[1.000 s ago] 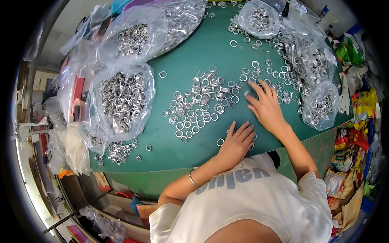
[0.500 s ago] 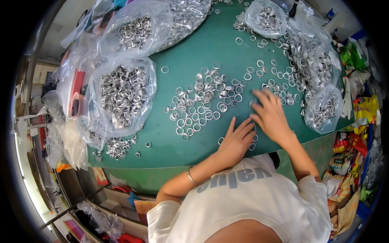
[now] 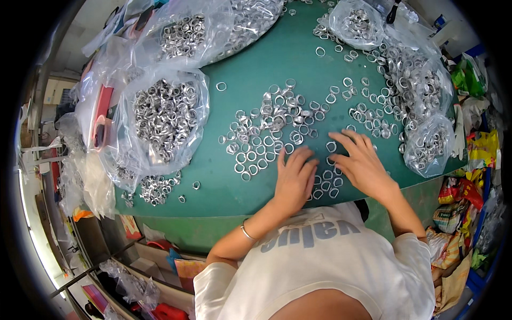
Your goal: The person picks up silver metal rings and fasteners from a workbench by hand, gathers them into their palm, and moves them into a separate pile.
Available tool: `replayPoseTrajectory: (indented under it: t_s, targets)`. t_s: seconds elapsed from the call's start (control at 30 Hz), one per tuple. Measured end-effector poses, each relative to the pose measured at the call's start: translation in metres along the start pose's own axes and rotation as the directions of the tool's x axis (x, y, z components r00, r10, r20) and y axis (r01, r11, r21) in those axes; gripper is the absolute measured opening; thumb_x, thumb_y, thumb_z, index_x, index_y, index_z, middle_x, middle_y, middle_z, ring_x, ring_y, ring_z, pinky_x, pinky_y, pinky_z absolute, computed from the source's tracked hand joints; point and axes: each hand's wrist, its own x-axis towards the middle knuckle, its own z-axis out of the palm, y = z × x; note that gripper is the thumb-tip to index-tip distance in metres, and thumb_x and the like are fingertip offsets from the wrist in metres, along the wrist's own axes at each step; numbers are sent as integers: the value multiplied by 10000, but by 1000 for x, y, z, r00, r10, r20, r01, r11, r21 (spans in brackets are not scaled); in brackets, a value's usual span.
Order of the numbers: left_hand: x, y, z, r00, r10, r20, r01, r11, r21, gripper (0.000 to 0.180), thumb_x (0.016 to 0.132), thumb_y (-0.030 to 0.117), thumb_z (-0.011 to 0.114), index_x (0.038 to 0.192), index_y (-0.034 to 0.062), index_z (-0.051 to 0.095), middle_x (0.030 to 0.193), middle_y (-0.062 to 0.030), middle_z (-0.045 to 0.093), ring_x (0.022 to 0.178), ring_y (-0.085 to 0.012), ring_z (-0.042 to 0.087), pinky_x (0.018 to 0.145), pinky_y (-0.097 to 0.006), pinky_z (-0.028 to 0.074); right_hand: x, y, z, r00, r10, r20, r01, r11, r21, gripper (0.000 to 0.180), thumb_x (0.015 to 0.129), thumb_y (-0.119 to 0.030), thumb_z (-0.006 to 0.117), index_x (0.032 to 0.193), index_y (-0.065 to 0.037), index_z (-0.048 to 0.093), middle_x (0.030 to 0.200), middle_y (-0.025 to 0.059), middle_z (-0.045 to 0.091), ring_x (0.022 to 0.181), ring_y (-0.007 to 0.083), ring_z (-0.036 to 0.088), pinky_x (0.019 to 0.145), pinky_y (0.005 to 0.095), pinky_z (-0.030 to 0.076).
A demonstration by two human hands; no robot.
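My left hand point(image 3: 295, 180) lies low over the table with its fingers stretched out and apart, the tips at the lower edge of a loose pile of silver metal rings point(image 3: 277, 124). To its right, my right hand point(image 3: 364, 166) is also spread, its thumb and fingertips close beside a few single rings point(image 3: 331, 146). Nothing shows gripped in either hand. Between the two hands, nearer my body, sits a small group of rings point(image 3: 326, 184) lying flat. Part of that group is hidden by my left hand.
On the left of the green table point(image 3: 234, 192), a clear plastic bag point(image 3: 200, 120) holds many rings. A smaller heap point(image 3: 156, 190) lies in front of it. More rings and bags point(image 3: 426, 144) line the right side, with another ring-filled bag point(image 3: 356, 24) at the back.
My left hand has moved left and up toward the pile, uncovering the small group of rings. My right hand has shifted slightly toward me, and single rings now show by its fingertips.
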Motion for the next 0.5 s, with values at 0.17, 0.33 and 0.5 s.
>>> replayPoseTrajectory:
  t_s: [0.17, 0.33, 0.5]
  targets:
    - [10, 4, 3, 992, 18, 125, -42, 981, 189, 300, 793, 64, 571, 1092, 39, 554, 1270, -108, 449, 1241, -274, 361, 987, -624, 174, 38, 41, 11, 948, 98, -302, -120, 991, -53, 182, 749, -108, 619, 915, -34, 622, 1225, 122, 455, 1121, 327, 399, 923, 430, 326]
    - [8, 4, 4, 989, -8, 148, -30, 967, 252, 290, 798, 70, 570, 1084, 26, 553, 1279, -107, 442, 1248, -277, 355, 984, -642, 155, 49, 42, 19, 944, 108, -311, -194, 945, -262, 202, 744, -116, 629, 928, -30, 623, 1235, 123, 445, 1158, 325, 378, 939, 437, 312]
    - [3, -2, -3, 995, -33, 95, 18, 988, 154, 281, 800, 58, 567, 1078, 22, 555, 1270, -110, 453, 1239, -274, 374, 995, -625, 157, -1, 3, -4, 995, 82, -61, -85, 995, -54, 206, 753, -100, 618, 946, -28, 616, 1220, 112, 456, 1158, 316, 387, 939, 430, 316]
